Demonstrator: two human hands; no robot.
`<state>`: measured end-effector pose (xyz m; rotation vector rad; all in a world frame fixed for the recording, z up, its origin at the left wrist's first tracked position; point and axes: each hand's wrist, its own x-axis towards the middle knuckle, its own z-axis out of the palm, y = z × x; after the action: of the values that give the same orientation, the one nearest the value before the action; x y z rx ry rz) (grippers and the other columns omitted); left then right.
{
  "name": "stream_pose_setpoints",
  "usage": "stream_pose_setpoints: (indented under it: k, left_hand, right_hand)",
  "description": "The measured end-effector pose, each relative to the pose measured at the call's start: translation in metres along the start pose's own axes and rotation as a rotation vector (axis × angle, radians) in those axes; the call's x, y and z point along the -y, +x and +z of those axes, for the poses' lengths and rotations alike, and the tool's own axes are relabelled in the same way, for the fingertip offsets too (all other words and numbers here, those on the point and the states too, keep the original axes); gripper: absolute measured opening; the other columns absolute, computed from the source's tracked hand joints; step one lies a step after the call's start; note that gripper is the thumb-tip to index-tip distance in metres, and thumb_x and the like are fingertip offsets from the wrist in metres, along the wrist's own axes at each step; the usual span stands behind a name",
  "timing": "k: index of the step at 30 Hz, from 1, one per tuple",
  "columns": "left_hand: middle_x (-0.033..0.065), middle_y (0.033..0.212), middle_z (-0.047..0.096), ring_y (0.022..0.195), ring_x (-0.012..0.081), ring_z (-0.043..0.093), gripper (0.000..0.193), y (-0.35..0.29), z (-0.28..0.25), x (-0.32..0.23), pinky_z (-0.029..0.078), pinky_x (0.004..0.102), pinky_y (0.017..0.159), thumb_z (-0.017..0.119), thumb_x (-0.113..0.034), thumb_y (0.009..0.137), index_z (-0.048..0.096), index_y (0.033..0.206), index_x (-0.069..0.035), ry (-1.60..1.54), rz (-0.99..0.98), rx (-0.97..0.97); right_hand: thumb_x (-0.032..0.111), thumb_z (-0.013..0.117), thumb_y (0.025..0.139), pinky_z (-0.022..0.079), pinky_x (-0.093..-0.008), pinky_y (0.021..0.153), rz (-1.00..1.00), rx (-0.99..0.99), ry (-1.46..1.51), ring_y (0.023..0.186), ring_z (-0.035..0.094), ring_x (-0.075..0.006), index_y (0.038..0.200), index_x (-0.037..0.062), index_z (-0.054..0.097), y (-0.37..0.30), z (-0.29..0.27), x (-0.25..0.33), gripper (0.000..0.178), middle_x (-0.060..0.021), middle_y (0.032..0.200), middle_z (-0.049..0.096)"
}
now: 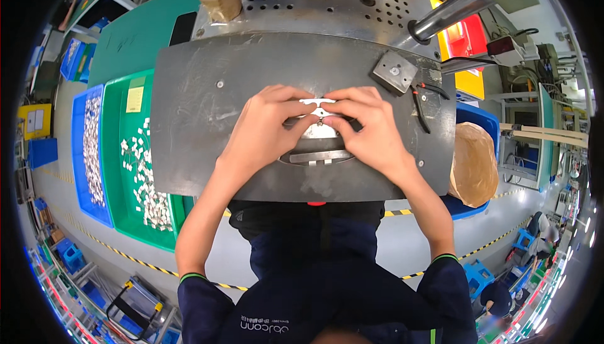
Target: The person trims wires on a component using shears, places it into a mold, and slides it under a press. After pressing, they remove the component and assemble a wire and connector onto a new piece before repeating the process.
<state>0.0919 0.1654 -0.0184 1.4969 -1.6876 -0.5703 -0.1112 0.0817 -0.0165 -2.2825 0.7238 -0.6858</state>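
My left hand [264,127] and my right hand [371,130] meet over the middle of the dark metal worktable [189,117]. Thumbs and fingertips of both pinch a small silvery metal plate [319,110] from its two sides. Right beneath the plate, between my thumbs, sits a shiny metal block [319,131]; whether plate and block touch cannot be made out. On the near side of the block lies a narrow metal bar [321,156], with two small white pieces at its near edge. My fingers cover the plate's ends.
At the right rear of the table lie a square metal block [394,71] and red-handled pliers [420,108]. A green bin [114,155] of white parts and a blue bin [80,149] stand left. To the right, a blue bin [492,117] holds brown paper. A metal post [450,14] rises behind.
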Motion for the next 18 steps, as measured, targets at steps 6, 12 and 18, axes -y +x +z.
stream_pose_setpoints:
  k: [6, 12, 18]
  left_hand:
    - [0.0078, 0.103, 0.076, 0.089, 0.03, 0.068, 0.015, 0.003, 0.003, -0.002, 0.055, 0.0396, 0.084, 0.081, -0.005, 0.083, 0.079, 0.098, -0.002, 0.097, 0.071, -0.081]
    - [0.0109, 0.108, 0.076, 0.096, 0.03, 0.07, 0.017, 0.0, -0.004, -0.007, 0.055, 0.0417, 0.088, 0.082, -0.013, 0.086, 0.08, 0.098, 0.0, 0.062, -0.066, -0.026]
    - [0.0138, 0.131, 0.069, 0.125, 0.0338, 0.061, 0.041, 0.043, 0.023, -0.032, 0.051, 0.0412, 0.104, 0.081, -0.02, 0.087, 0.075, 0.124, -0.003, 0.267, 0.06, 0.063]
  right_hand:
    - [0.0, 0.079, 0.082, 0.049, -0.0404, 0.097, -0.067, -0.056, -0.065, 0.096, 0.07, -0.0278, 0.106, 0.0031, 0.078, 0.007, 0.005, -0.001, 0.024, -0.0086, 0.107, 0.077]
    - [0.029, 0.082, 0.087, 0.034, -0.0505, 0.117, -0.004, -0.212, -0.261, 0.138, 0.049, -0.038, 0.146, 0.013, 0.059, -0.01, -0.047, -0.021, 0.065, -0.0174, 0.148, 0.055]
    - [0.045, 0.071, 0.096, 0.024, -0.052, 0.121, 0.192, -0.149, -0.599, 0.148, 0.039, -0.038, 0.156, 0.0198, 0.05, -0.069, -0.091, -0.093, 0.069, -0.0198, 0.156, 0.047]
